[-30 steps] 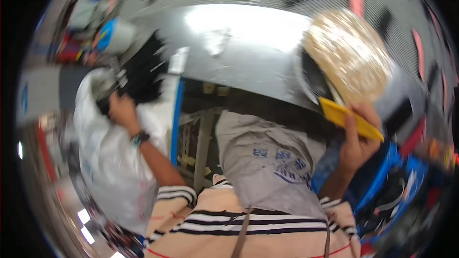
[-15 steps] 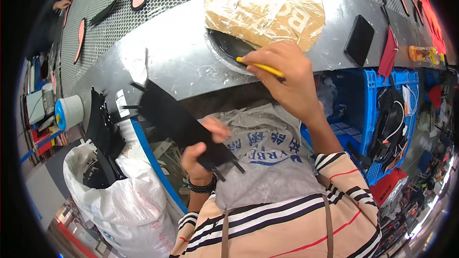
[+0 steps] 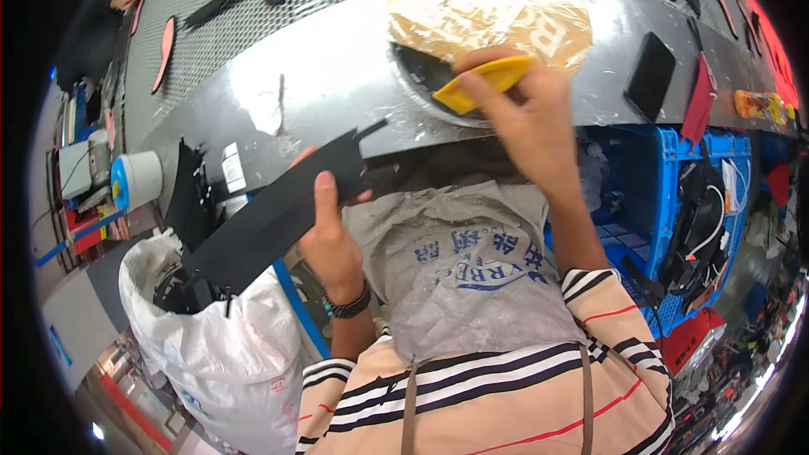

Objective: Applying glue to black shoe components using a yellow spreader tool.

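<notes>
Head view: left hand [image 3: 330, 240] grips black strip [image 3: 270, 223], slanting upper-right; right hand [image 3: 527, 114] clasps yellow scraper [image 3: 482, 82].

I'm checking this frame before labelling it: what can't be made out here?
Head view:
- Dish contents: hidden by the taped cardboard lid and the right hand.
- Yellow scraper: far end covered by the fingers.
- Black sheet in the left hand: lower end lost among black pieces in the white bag.
- Red pieces at the top edge: cut off.
</notes>
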Demonstrator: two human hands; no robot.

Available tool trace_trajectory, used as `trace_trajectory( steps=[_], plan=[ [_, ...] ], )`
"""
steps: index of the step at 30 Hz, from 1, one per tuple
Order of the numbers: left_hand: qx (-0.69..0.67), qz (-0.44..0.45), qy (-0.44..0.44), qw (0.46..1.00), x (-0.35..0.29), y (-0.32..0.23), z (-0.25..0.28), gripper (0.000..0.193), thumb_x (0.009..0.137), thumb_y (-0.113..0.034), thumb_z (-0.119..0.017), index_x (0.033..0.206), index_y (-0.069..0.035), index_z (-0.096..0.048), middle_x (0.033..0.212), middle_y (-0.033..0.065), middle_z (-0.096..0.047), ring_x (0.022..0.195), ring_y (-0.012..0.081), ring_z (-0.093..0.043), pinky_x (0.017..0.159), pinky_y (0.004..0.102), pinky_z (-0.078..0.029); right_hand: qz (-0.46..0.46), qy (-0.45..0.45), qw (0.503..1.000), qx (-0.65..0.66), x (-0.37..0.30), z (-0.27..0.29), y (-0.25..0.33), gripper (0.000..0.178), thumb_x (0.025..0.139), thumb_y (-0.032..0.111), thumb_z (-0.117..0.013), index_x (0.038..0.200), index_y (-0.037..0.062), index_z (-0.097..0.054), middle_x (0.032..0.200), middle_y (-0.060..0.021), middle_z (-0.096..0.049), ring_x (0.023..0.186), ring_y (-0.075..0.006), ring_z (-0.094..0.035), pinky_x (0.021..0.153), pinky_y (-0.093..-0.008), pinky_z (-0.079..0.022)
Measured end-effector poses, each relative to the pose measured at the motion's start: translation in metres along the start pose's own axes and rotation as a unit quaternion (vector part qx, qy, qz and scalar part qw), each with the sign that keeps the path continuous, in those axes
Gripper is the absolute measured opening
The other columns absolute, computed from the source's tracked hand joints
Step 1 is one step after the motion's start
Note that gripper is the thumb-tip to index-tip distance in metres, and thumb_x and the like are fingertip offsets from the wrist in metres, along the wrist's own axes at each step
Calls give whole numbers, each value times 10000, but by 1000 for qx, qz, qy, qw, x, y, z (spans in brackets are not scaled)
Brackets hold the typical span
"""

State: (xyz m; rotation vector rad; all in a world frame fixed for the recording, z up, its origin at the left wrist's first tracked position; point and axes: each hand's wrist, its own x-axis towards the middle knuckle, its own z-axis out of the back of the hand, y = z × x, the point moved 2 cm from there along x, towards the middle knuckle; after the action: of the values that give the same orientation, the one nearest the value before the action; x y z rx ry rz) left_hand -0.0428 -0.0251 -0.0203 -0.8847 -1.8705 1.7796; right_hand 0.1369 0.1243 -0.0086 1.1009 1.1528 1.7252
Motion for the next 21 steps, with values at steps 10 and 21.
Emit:
trace_trajectory(
  steps=[10,21],
  plan=[
    [70,-51,20,996,-5,-9,-21,320,1008,-107,-553,1290,44,-557,1120,123,-641,840,137,-632,646,246,-543,185,34,982,22,-6,-15,25,185,763,12,-756,935,61,-710,835,-75,-668,761,-246,-629,665,-332,-491],
    [118,-54,14,991,-4,0,-28,319,997,-136,-591,1279,15,-602,1151,71,-651,899,86,-602,674,201,-489,213,214,952,51,-2,4,24,264,680,-7,-725,928,76,-696,861,-58,-641,803,-239,-595,679,-340,-489]
  ],
)
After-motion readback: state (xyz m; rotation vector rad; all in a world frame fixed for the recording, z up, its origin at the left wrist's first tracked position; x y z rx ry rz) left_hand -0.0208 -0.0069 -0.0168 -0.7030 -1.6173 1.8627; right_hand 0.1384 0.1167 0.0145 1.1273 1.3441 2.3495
